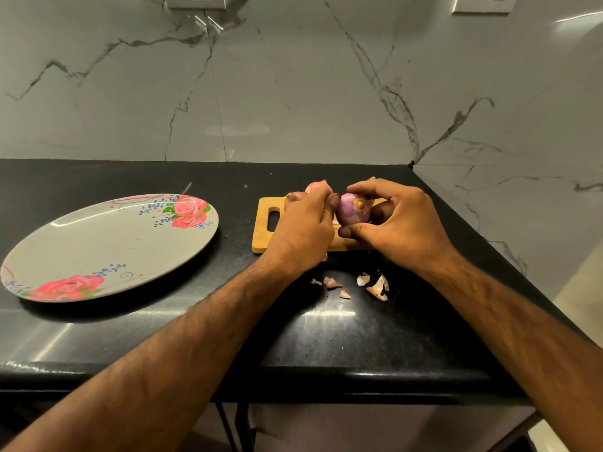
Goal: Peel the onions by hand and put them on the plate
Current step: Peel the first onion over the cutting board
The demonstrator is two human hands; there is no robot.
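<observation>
A purple, partly peeled onion (pixel 353 208) is held above a small wooden cutting board (pixel 265 234). My right hand (pixel 396 223) grips it from the right, thumb below and fingers curled over the top. My left hand (pixel 305 228) pinches at the onion's left side with curled fingers. Behind my left hand, two unpeeled onions (pixel 316 187) lie on the board, mostly hidden. A grey oval plate (pixel 107 249) with red rose prints lies empty to the left on the black counter.
Several dry onion skin scraps (pixel 375 285) lie on the black counter (pixel 228 321) in front of the board. A marble wall rises behind, and a side wall closes the counter on the right. The counter's front edge runs below my forearms.
</observation>
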